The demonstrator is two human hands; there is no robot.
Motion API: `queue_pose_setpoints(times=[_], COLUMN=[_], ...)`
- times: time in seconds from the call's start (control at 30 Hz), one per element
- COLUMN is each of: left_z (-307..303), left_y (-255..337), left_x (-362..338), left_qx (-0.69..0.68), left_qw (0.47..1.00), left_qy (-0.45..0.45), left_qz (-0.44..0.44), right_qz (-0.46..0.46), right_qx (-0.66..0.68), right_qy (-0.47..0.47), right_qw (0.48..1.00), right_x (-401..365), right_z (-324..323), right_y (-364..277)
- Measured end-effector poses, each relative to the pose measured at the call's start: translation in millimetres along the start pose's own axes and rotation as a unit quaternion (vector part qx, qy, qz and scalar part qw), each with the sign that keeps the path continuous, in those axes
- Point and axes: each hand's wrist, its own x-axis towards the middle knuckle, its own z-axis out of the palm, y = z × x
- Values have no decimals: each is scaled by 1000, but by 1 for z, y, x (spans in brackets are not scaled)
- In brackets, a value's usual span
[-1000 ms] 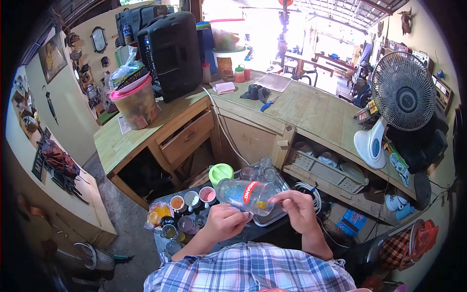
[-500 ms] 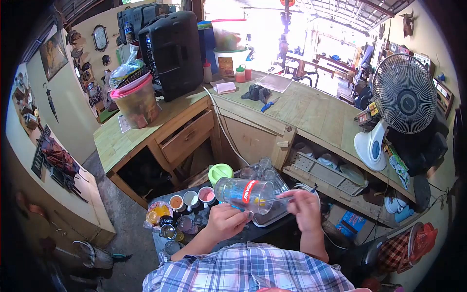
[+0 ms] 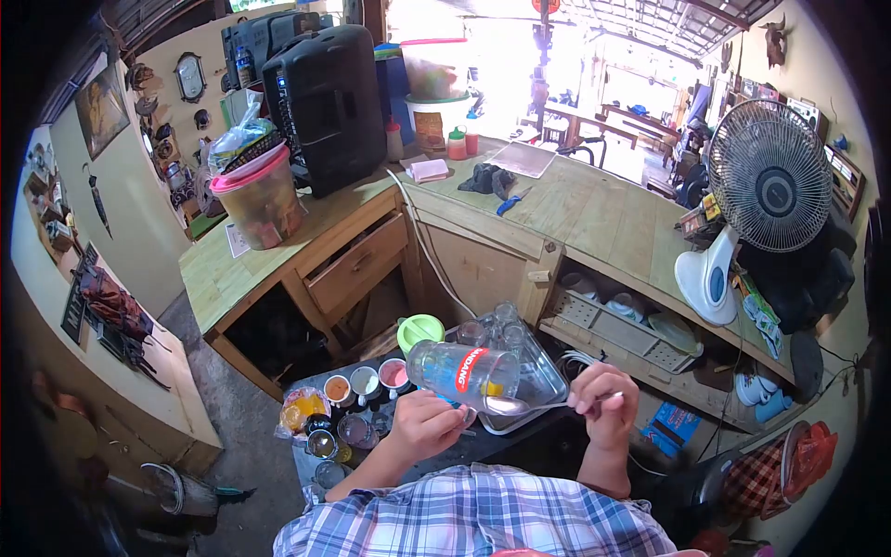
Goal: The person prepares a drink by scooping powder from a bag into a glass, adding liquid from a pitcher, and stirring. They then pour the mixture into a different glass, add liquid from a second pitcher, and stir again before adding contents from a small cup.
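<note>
My left hand (image 3: 425, 425) is closed at the near side of a glass jug (image 3: 445, 364), seemingly about its handle, which my fingers partly hide. The jug is held on its side over the dark table (image 3: 306, 457) and the near part of a metal tray (image 3: 538, 373), its long axis running roughly from 9 to 3 o'clock. It carries a red label (image 3: 471, 369) with white lettering, and a yellow patch (image 3: 496, 389) shows toward its 3 o'clock end.

Clock positions are read about the jug, with 12 o'clock pointing away from me. At 4 o'clock, my right hand (image 3: 608, 399) pinches the handle of a spoon (image 3: 506, 407) between thumb and fingers; the bowl points to 9 o'clock and overlaps the jug's lower edge in this view. Whether metal and glass are in contact, I cannot tell.

Near the jug at 11 o'clock is a green lid (image 3: 420, 331). Three filled white cups (image 3: 394, 373) stand in a row at 9 o'clock, the nearest just beside the jug. Dark-filled glasses (image 3: 322, 444) are grouped at 8 o'clock. Clear drinking glasses (image 3: 507, 322) stand on the tray at 1 o'clock. Well apart, at 2 o'clock, a fan (image 3: 775, 190) stands on the wooden counter (image 3: 603, 209).
</note>
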Motion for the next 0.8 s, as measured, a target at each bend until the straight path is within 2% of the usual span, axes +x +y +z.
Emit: queue_pose_setpoints(times=[0.07,0.1,0.17,0.27,0.33,0.4,0.43,0.53,0.57,0.6,0.67,0.8], left_z=[-1,-3,-5,-1,-2,-2,-1,-2,-2,-3,-4,-8], left_y=[0,1,1,0,1,2,3,2,3,3,5,5], left_x=[-1,-2,-3,-6,-5,-4,-4,-5,-7,-8,-9,-9], left_qx=[2,1,10,-4,-8,-14,-23,-42,-56,-57,-55,-107], left_qw=[1000,1000,998,998,998,997,996,993,990,989,983,971], left_qy=[-18,-19,-53,-42,-43,-46,-42,-55,-74,-75,-79,-56], left_qz=[-14,-14,-29,-36,-46,-56,-69,-94,-110,-111,-154,-205], right_qz=[-39,-38,-74,-76,-66,-107,-132,-147,-164,-160,-136,-150], right_qx=[-37,-38,-139,-86,-93,-228,-239,-236,-229,-245,-246,-222], right_qy=[-59,-57,-71,-84,-92,-120,-113,-140,-99,-100,-92,-88], right_qw=[997,997,985,990,989,960,955,950,955,951,955,959], right_x=[11,13,15,13,12,19,17,19,17,17,22,23], right_z=[13,23,38,7,9,32,41,16,10,4,20,32], right_y=[-6,-2,7,-11,-10,4,14,-4,-6,-6,4,19])
